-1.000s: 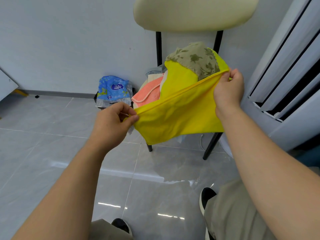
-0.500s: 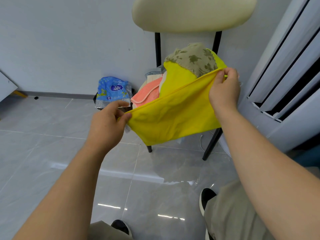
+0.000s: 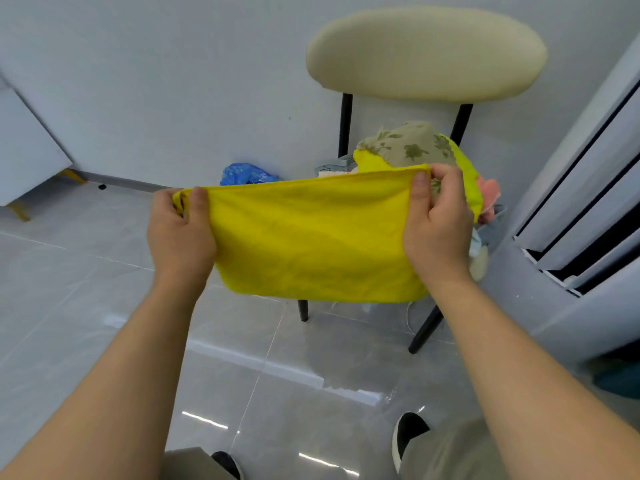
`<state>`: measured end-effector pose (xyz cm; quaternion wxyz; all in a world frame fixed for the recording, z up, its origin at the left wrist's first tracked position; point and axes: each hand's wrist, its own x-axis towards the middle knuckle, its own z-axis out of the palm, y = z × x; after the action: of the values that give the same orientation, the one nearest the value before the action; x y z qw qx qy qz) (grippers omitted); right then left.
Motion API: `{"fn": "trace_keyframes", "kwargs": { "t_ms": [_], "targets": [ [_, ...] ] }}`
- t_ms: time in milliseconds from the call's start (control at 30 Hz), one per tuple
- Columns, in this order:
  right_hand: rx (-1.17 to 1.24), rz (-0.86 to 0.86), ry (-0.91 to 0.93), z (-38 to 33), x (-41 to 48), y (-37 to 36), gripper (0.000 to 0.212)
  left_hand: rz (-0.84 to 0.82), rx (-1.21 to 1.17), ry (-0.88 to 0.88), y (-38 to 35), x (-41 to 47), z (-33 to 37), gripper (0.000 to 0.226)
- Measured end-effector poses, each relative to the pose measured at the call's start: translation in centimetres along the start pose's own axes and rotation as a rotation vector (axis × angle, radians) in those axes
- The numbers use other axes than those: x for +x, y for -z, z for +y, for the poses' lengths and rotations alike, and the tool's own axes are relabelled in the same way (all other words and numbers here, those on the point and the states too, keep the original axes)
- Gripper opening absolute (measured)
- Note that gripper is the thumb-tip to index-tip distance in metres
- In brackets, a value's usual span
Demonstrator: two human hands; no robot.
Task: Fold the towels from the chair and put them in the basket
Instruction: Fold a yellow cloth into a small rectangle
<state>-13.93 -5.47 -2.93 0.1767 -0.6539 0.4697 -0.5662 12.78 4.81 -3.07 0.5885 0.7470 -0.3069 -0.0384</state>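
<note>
Nearest, a black shoe [image 3: 408, 436] stands on the glossy grey tiled floor [image 3: 86, 289]. Above it, the left hand [image 3: 180, 233] and the right hand [image 3: 438, 226] each pinch a top corner of the thin yellow cloth towel [image 3: 311, 237], which hangs stretched between them. It hides the seat of the black-legged chair with a cream padded backrest [image 3: 426, 53] and most of the pile there; a beige floral towel [image 3: 408, 147] and a pink towel [image 3: 488, 195] show behind. Farther left, a crumpled blue plastic packet [image 3: 247, 174] lies by the pale wall [image 3: 173, 81].
</note>
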Motion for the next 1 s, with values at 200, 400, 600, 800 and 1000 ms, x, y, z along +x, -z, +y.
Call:
{"fn": "trace_keyframes", "kwargs": {
  "t_ms": [200, 400, 600, 800, 1000],
  "targets": [
    [-0.063, -0.048, -0.059, 0.7, 0.6, 0.4, 0.02, -0.025, 0.116, -0.053, 0.3, -0.2, 0.6, 0.023],
    [-0.077, -0.139, -0.252, 2.0, 1.1, 0.5, 0.022, -0.241, -0.075, 0.193, 0.2, 0.1, 0.1, 0.034],
    [-0.029, -0.201, -0.428, 3.1, 1.5, 0.5, 0.027, -0.476, -0.249, 0.521, -0.1, 0.1, -0.2, 0.031],
    [0.08, -0.281, -0.47, 2.8, 1.4, 0.2, 0.022, -0.487, -0.202, 0.437, -0.1, -0.1, -0.5, 0.044],
    [0.082, -0.26, -0.272, 2.4, 0.9, 0.2, 0.006, -0.475, -0.09, 0.294, -0.6, -0.6, -0.3, 0.03]
  ]
}}
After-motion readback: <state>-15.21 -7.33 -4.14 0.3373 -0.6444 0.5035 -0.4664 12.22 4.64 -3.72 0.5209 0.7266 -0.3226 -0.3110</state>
